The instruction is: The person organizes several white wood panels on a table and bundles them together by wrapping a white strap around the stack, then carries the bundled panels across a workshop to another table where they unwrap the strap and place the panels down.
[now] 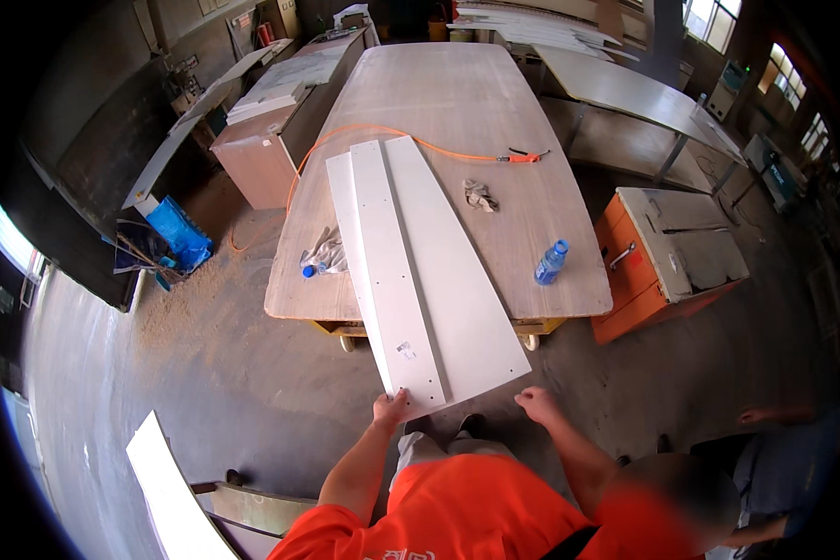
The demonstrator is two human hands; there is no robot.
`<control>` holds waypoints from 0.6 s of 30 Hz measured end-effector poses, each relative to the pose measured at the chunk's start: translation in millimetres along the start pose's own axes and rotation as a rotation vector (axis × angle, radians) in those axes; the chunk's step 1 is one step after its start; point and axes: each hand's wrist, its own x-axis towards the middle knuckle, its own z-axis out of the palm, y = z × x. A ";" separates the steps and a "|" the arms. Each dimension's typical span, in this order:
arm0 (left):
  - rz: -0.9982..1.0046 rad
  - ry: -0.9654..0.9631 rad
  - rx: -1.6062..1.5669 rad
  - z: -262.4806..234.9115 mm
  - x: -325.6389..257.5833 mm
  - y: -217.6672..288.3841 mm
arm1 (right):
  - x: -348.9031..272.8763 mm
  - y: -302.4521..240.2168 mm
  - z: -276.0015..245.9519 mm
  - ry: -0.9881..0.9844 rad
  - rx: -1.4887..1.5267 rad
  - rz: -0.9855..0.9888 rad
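Note:
A wide white panel (471, 308) lies lengthwise on the wooden-topped table, its near end jutting past the table's front edge. On top of it rests a narrower white board (389, 271) with small holes and a small label near its close end. My left hand (392, 407) grips the near left corner of these boards, thumb on top; the fingers underneath are hidden. Just off the panel's near right corner, my right hand (539, 407) is apart from it with its fingers curled in. Whether anything small is inside those fingers is not visible.
The table (439, 79) bears an orange air hose (373, 126) with a nozzle, a rag (481, 196), a blue-labelled bottle (552, 263) and gloves (327, 252) beside another bottle. An orange cabinet (625, 252) stands right. Another person (784, 467) is at lower right.

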 end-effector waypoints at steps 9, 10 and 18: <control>0.066 -0.047 0.127 -27.1 17.2 -29.5 | 38.6 -161.7 122.3 -0.343 -0.119 -0.193; 0.088 0.010 0.210 -32.5 18.1 -32.3 | 31.1 -174.7 130.4 -0.376 -0.136 -0.220; -0.194 -0.222 0.010 -21.9 -102.6 -38.8 | -24.5 -124.5 117.5 -0.566 0.121 -0.328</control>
